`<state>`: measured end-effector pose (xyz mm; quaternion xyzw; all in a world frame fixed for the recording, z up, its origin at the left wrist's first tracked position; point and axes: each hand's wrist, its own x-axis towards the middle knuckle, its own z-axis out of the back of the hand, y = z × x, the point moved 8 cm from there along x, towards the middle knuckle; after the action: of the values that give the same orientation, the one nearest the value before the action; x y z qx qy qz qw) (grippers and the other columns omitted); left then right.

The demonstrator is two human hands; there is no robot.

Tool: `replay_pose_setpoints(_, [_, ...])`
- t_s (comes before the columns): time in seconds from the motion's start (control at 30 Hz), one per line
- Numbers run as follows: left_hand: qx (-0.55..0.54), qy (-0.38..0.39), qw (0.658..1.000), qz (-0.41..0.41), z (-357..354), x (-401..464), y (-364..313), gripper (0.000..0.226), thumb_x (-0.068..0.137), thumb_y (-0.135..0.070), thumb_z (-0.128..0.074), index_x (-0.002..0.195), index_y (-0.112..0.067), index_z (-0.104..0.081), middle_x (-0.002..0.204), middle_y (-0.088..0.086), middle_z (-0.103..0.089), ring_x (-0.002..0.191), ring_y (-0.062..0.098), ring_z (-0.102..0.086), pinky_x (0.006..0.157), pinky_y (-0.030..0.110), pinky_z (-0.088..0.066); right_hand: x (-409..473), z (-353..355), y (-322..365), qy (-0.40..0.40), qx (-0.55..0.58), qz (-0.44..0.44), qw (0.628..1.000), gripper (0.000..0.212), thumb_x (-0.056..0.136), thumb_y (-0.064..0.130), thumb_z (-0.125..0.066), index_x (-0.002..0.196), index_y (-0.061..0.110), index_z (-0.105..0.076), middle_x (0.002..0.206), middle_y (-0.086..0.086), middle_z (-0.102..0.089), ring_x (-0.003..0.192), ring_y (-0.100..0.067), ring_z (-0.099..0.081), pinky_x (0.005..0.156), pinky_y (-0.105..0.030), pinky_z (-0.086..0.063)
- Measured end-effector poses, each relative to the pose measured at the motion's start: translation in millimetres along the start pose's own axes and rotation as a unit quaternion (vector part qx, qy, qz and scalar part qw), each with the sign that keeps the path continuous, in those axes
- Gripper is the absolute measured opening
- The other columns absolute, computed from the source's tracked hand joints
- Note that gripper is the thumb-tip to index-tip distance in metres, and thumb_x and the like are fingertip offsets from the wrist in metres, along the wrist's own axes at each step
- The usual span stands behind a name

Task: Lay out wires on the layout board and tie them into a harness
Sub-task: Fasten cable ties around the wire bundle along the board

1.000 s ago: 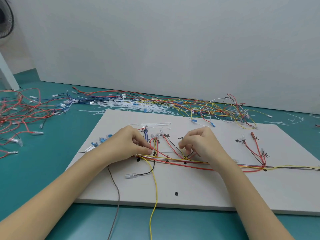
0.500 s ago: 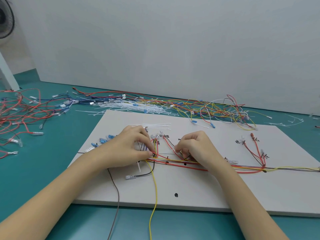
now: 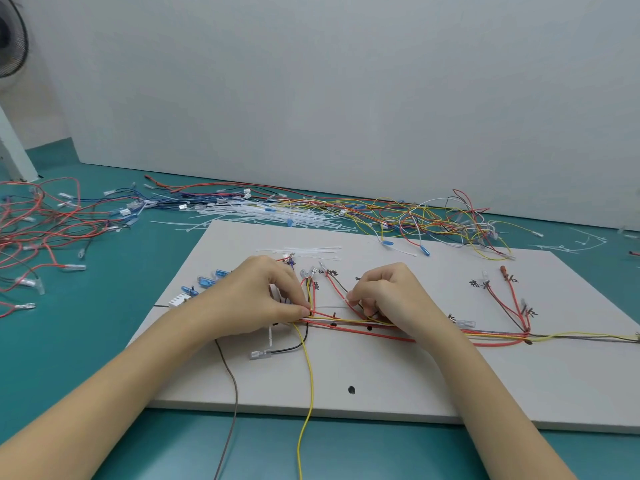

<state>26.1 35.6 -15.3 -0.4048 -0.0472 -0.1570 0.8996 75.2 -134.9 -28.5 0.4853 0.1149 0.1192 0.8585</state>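
Since a second ago the right hand (image 3: 391, 299) has slid left along the wire bundle (image 3: 398, 332) and now sits closer to the left hand (image 3: 258, 299). Both have fingers curled, pinching wires of the bundle, which runs left to right across the middle of the white layout board (image 3: 398, 382). A yellow wire (image 3: 310, 386) trails off the near edge. Loose cable ties (image 3: 277, 216) lie beyond the far edge
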Motion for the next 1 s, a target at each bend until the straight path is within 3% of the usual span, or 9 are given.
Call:
replay_pose_setpoints(0.13, [-0.041, 0.005, 0.998, 0.050, -1.5, 0.0, 8.6, 0.011, 0.078, -0.017, -0.078, 0.069, -0.021, -0.079, 0.076, -0.008, -0.073, 0.070, 0.006, -0.067, 0.061, 0.014, -0.048, -0.1, 0.3, 0.7, -0.001, -0.001, 0.002, 1.000, 0.019, 0.077, 0.011, -0.066, 0.060, 0.006, -0.070, 0.044, 0.000, -0.055, 0.040, -0.005, -0.044, 0.062, -0.027, -0.041])
replay_pose_setpoints(0.3, [-0.057, 0.025, 0.995, 0.078, -0.6, 1.7, 14.1, 0.010, 0.077, -0.021, -0.080, 0.067, -0.023, -0.078, 0.075, -0.003, -0.074, 0.072, 0.013, -0.069, 0.067, 0.023, -0.055, -0.8, 0.7, 1.1, 0.001, -0.001, 0.003, 1.000, 0.017, 0.077, 0.010, -0.066, 0.062, 0.004, -0.071, 0.044, 0.000, -0.055, 0.040, -0.005, -0.044, 0.054, -0.020, -0.040])
replay_pose_setpoints(0.4, [-0.062, 0.028, 0.994, 0.082, -2.8, 0.0, 15.4, 0.013, 0.075, -0.024, -0.082, 0.064, -0.024, -0.077, 0.073, -0.004, -0.074, 0.069, 0.011, -0.069, 0.060, 0.019, -0.052, -0.8, 0.2, 0.6, 0.004, -0.002, 0.003, 1.000, 0.019, 0.077, 0.010, -0.067, 0.058, 0.008, -0.069, 0.044, 0.001, -0.054, 0.040, -0.005, -0.044, 0.046, -0.016, -0.038])
replay_pose_setpoints(0.53, [-0.061, 0.008, 0.994, 0.092, -2.7, -1.5, 18.8, 0.012, 0.071, -0.031, -0.085, 0.065, -0.025, -0.076, 0.071, -0.004, -0.073, 0.063, 0.009, -0.066, 0.056, 0.020, -0.049, 0.6, -0.2, -0.1, 0.001, -0.006, 0.006, 1.000, 0.022, 0.077, 0.011, -0.067, 0.056, 0.012, -0.069, 0.044, 0.001, -0.055, 0.040, -0.005, -0.044, 0.053, -0.019, -0.041])
replay_pose_setpoints(0.63, [-0.008, -0.053, 0.993, 0.109, 6.2, -1.8, 23.8, 0.026, 0.058, -0.042, -0.090, 0.065, -0.027, -0.070, 0.067, -0.012, -0.066, 0.057, -0.001, -0.055, 0.057, 0.018, -0.044, 0.5, 0.2, -1.0, 0.002, -0.004, 0.004, 1.000, 0.022, 0.078, 0.013, -0.068, 0.056, 0.015, -0.071, 0.045, 0.001, -0.056, 0.039, -0.004, -0.044, 0.043, -0.013, -0.034])
replay_pose_setpoints(0.73, [0.038, -0.059, 0.988, 0.135, 12.1, -4.3, 28.1, 0.036, 0.056, -0.051, -0.088, 0.071, -0.025, -0.068, 0.073, -0.009, -0.066, 0.062, 0.001, -0.055, 0.058, 0.018, -0.043, 0.5, 0.0, -2.2, 0.001, 0.000, 0.002, 1.000, 0.018, 0.079, 0.015, -0.068, 0.062, 0.012, -0.074, 0.045, 0.001, -0.057, 0.040, -0.004, -0.043, 0.041, -0.012, -0.033])
replay_pose_setpoints(0.87, [0.000, -0.017, 0.992, 0.128, 19.9, -3.8, 30.3, 0.009, 0.081, -0.035, -0.075, 0.075, -0.028, -0.076, 0.074, -0.003, -0.067, 0.064, 0.004, -0.058, 0.069, 0.026, -0.047, 0.1, -0.5, -3.3, 0.004, 0.002, -0.004, 1.000, 0.016, 0.080, 0.016, -0.067, 0.068, 0.010, -0.075, 0.046, 0.001, -0.058, 0.041, -0.004, -0.043, 0.046, -0.017, -0.033])
replay_pose_setpoints(0.93, [-0.010, 0.002, 0.993, 0.118, 18.2, -3.9, 29.3, 0.011, 0.085, -0.023, -0.074, 0.080, -0.032, -0.078, 0.080, -0.007, -0.065, 0.066, 0.000, -0.062, 0.070, 0.023, -0.050, 0.2, -0.1, -3.8, 0.004, 0.005, -0.008, 1.000, 0.016, 0.079, 0.016, -0.066, 0.068, 0.011, -0.076, 0.046, 0.001, -0.058, 0.042, -0.005, -0.044, 0.048, -0.019, -0.033])
replay_pose_setpoints(1.0, [-0.006, -0.007, 0.993, 0.119, 15.5, -3.9, 29.9, 0.014, 0.083, -0.020, -0.076, 0.079, -0.034, -0.079, 0.079, 0.000, -0.063, 0.061, 0.004, -0.060, 0.069, 0.030, -0.051, 0.8, 0.2, -4.1, 0.001, 0.007, -0.009, 1.000, 0.016, 0.079, 0.016, -0.066, 0.068, 0.010, -0.076, 0.046, 0.001, -0.058, 0.043, -0.005, -0.045, 0.050, -0.021, -0.034])
